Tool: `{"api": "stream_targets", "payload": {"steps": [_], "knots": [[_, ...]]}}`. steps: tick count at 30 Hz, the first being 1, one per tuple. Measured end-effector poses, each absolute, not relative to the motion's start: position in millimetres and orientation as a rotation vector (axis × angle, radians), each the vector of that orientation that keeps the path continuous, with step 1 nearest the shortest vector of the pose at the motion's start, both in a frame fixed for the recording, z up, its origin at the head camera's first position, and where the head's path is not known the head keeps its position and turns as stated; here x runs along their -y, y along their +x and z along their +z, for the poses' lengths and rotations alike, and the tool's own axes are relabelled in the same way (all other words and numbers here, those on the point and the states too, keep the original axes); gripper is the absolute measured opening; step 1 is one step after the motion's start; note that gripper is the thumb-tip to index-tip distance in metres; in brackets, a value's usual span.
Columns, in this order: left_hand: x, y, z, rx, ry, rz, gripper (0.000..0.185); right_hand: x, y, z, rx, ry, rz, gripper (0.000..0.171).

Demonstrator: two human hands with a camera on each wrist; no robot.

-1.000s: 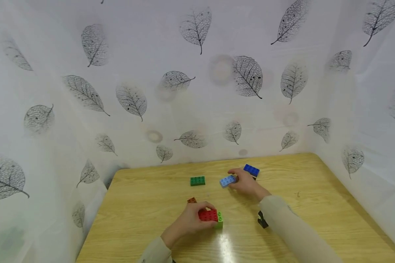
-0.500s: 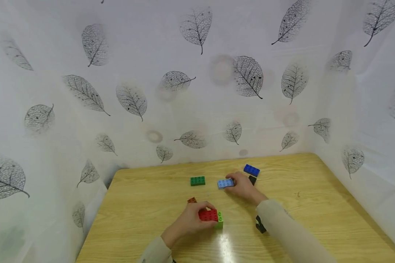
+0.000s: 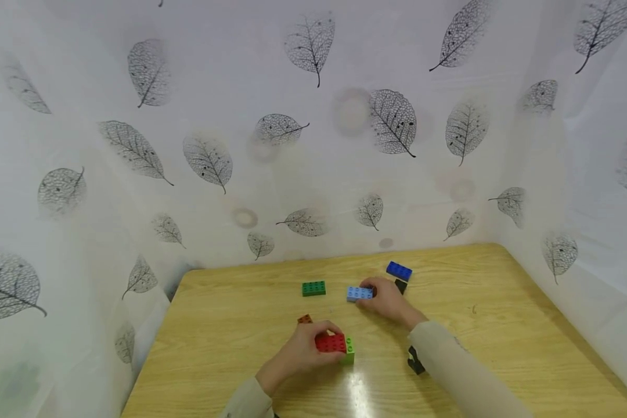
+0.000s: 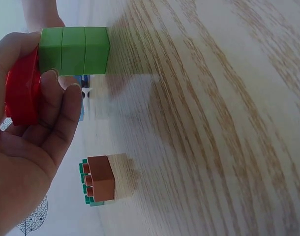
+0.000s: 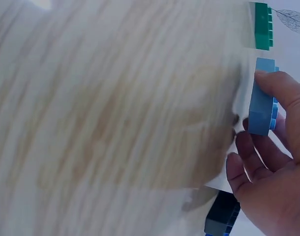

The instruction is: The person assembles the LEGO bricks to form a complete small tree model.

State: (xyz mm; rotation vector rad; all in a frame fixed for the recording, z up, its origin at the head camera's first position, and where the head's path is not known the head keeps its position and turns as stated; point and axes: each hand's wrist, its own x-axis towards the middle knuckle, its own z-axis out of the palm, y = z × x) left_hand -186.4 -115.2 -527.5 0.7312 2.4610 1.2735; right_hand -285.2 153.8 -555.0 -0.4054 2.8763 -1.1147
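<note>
Red brick [image 3: 331, 342], gripped by the left hand [image 3: 304, 349], sits atop the lime stack [image 4: 74, 50], jutting left of it. Beyond the stack — a little to its right — the right hand [image 3: 389, 298] pinches a light blue brick [image 5: 261, 110]. Behind and left of the stack lie a brown brick [image 4: 102, 178] and a green brick [image 3: 313, 288].

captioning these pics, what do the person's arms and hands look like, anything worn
The left sleeve and right sleeve are long, plain-looking and pale beige, reaching about to the wrists. The left hand and right hand wear no gloves. A small black item shows beside the right sleeve; I can't tell what it is.
</note>
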Motion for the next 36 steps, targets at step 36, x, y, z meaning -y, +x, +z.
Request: {"api": "stream_targets", "payload": {"steps": [36], "knots": [[115,-187,-523,-2.443,0.730,1.262,0.039,-164,-220,-499,-2.595,-0.773,-1.321,0.036]]}}
